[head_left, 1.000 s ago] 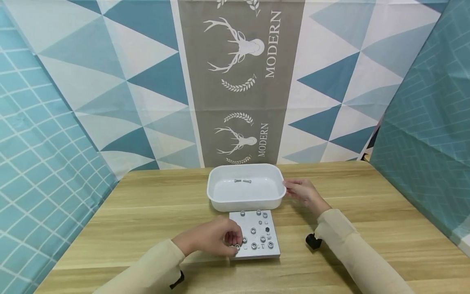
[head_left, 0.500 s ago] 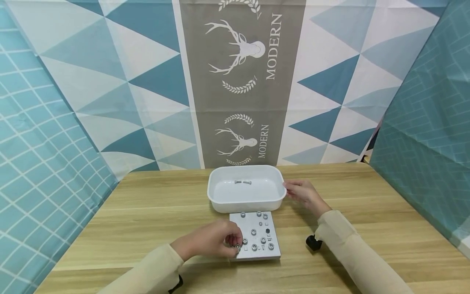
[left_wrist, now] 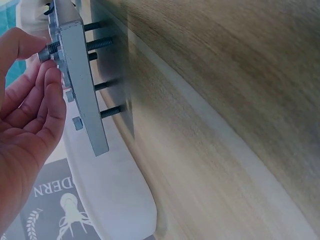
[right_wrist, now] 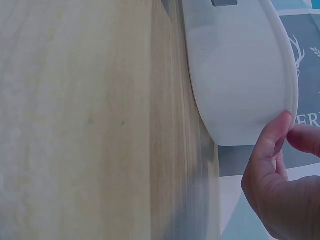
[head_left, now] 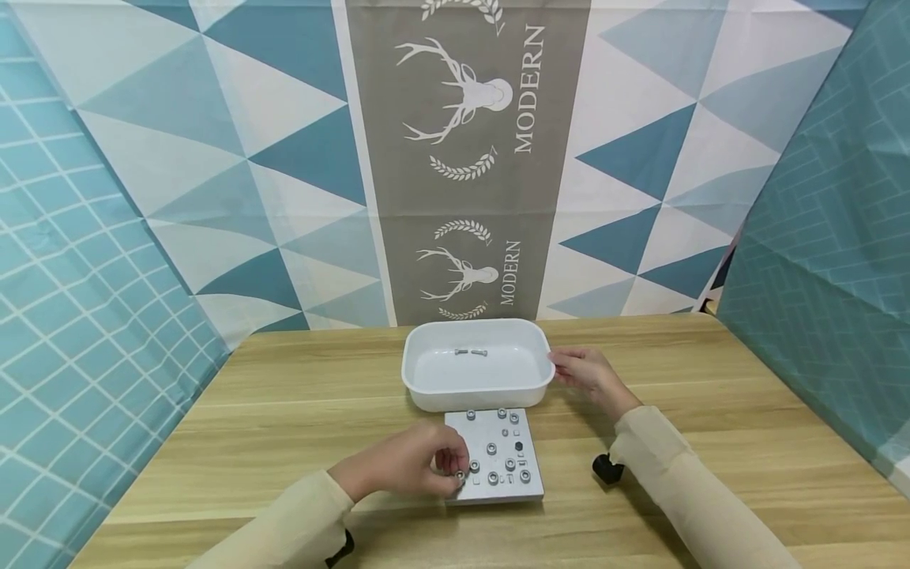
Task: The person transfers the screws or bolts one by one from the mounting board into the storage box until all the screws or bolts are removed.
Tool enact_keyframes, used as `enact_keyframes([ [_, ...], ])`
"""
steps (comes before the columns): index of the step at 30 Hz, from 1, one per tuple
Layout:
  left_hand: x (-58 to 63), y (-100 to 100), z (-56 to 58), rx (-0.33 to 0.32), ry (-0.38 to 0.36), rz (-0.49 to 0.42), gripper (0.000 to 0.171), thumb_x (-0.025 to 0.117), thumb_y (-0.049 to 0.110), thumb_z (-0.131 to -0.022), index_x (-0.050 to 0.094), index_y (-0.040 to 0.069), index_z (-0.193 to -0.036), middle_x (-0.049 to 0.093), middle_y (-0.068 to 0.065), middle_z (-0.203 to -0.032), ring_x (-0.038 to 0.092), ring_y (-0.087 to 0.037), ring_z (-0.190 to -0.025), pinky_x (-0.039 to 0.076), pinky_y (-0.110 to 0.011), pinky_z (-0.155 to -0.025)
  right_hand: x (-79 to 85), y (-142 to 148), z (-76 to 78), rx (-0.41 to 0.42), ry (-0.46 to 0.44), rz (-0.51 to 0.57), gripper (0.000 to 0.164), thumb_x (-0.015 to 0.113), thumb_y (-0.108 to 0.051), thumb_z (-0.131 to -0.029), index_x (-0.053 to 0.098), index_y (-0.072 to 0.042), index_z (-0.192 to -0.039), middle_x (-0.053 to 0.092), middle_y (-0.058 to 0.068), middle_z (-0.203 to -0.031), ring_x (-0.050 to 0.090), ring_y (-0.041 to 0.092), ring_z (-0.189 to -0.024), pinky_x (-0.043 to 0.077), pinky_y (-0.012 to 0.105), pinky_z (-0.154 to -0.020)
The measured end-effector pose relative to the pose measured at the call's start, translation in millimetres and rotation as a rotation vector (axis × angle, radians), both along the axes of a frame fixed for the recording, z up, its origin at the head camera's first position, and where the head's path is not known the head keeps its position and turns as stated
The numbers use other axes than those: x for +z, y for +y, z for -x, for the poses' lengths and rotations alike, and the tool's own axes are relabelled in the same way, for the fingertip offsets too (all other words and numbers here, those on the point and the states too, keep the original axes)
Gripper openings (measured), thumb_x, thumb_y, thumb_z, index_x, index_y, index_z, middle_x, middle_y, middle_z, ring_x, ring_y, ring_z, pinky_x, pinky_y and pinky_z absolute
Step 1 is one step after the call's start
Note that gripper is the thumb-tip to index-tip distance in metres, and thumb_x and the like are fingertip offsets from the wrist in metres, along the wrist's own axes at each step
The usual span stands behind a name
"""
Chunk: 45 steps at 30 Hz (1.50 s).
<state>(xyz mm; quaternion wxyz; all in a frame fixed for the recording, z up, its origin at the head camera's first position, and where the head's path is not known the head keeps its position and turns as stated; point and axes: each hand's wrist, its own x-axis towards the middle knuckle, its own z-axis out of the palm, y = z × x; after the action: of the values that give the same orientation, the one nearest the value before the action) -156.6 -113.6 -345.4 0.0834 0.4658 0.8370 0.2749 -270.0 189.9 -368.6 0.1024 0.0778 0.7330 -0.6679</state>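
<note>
At the near left corner of a silver metal plate (head_left: 485, 431), my left hand (head_left: 415, 460) pinches a socket-head bolt (left_wrist: 45, 53) between thumb and index finger. In the left wrist view this bolt stands partly out of the plate's top face, its thread showing below the head. Several other socket-head bolts (head_left: 524, 476) sit in the plate, and threaded shanks (left_wrist: 100, 44) stick out underneath. My right hand (head_left: 586, 373) grips the right rim of a white plastic tray (head_left: 476, 400), thumb and fingers on either side of the edge in the right wrist view.
Two small loose screws (head_left: 471, 352) lie on the tray floor. Directly behind the plate stands the tray, on a wooden table (head_left: 306, 395). A patterned cloth (head_left: 469, 197) hangs behind the table. Black wrist-mounted pieces (head_left: 607, 469) show under both sleeves.
</note>
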Motion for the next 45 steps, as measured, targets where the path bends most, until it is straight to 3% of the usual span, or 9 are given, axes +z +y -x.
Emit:
enact_keyframes([
  [5,0.4,-1.2,0.5,0.019,-0.030,0.003,0.008,0.067,0.004,-0.076,0.064,0.009,-0.082,0.062,0.003,-0.075,0.051,0.005,-0.069,0.049,-0.012,-0.065,-0.3,-0.3,0.8,-0.004,-0.005,0.001,0.045,0.059,-0.014,-0.093,0.050,0.011,-0.129,0.063,-0.004,-0.078,0.059,0.004,-0.067,0.054,0.016,-0.067],
  [13,-0.5,-2.4,2.9,0.004,0.014,-0.037,0.007,0.066,0.003,-0.077,0.064,0.008,-0.082,0.063,0.001,-0.076,0.053,0.004,-0.070,0.051,-0.014,-0.065,0.8,-0.7,1.0,0.003,-0.002,-0.001,0.046,0.059,-0.015,-0.094,0.049,0.012,-0.130,0.064,-0.004,-0.077,0.059,0.003,-0.067,0.054,0.016,-0.067],
  [24,1.9,-1.2,4.2,0.006,0.008,-0.034,0.007,0.066,0.003,-0.077,0.064,0.008,-0.082,0.063,0.001,-0.075,0.052,0.005,-0.069,0.051,-0.013,-0.065,1.0,-1.2,1.9,-0.007,-0.006,-0.006,0.047,0.060,-0.016,-0.094,0.049,0.011,-0.131,0.063,-0.004,-0.078,0.059,0.003,-0.069,0.054,0.016,-0.069],
  [45,6.8,-7.7,5.9,0.029,-0.064,-0.064,0.005,0.065,0.004,-0.080,0.063,0.006,-0.084,0.062,0.001,-0.075,0.052,0.006,-0.070,0.054,-0.019,-0.066,1.8,0.3,-3.5,0.008,0.001,0.022,0.046,0.060,-0.013,-0.093,0.049,0.013,-0.130,0.064,-0.004,-0.077,0.059,0.004,-0.067,0.054,0.016,-0.066],
])
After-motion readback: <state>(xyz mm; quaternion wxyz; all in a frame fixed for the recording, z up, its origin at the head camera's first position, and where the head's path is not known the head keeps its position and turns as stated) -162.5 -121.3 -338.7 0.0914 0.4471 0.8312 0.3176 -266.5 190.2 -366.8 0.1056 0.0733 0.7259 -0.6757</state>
